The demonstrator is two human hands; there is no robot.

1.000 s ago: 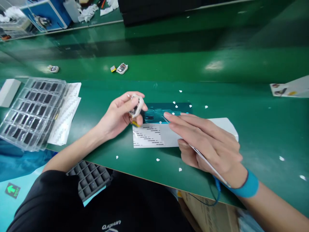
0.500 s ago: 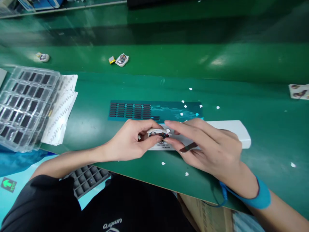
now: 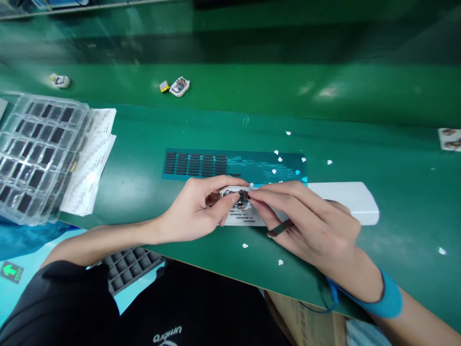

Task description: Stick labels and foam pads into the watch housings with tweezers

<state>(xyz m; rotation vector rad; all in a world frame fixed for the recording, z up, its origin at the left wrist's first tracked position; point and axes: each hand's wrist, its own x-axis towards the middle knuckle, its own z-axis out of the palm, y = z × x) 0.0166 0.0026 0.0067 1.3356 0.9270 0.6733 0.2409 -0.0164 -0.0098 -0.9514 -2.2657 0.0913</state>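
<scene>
The left hand (image 3: 196,211) holds a small white rounded casing with exposed electronics (image 3: 235,196), its thumb across the open face and its fingers behind. The right hand's (image 3: 309,218) grip is narrow: index finger and thumb close together at the casing's right end; whether anything lies between those fingertips I cannot tell. A slim grey metal tool (image 3: 280,228) is tucked within the same hand, its end showing below the index finger. A blue wristband (image 3: 389,295) circles the right wrist.

The casing is above the middle of the green desk (image 3: 151,204), nearer its front edge than its back. Just below it shows a white sheet with black print (image 3: 242,219). A long white slab with rounded corners (image 3: 360,203) reaches from behind the right hand toward the desk's right side.

Behind the hands, parallel to the back edge, lies a flat teal sheet with rows of black strips (image 3: 196,164). Small white scraps (image 3: 329,162) dot the sheet's right half and the desk around, two near the front edge.

By the desk's left front corner, a clear plastic compartment tray with dark rectangles (image 3: 43,156) stands beside white printed papers (image 3: 90,168).
</scene>
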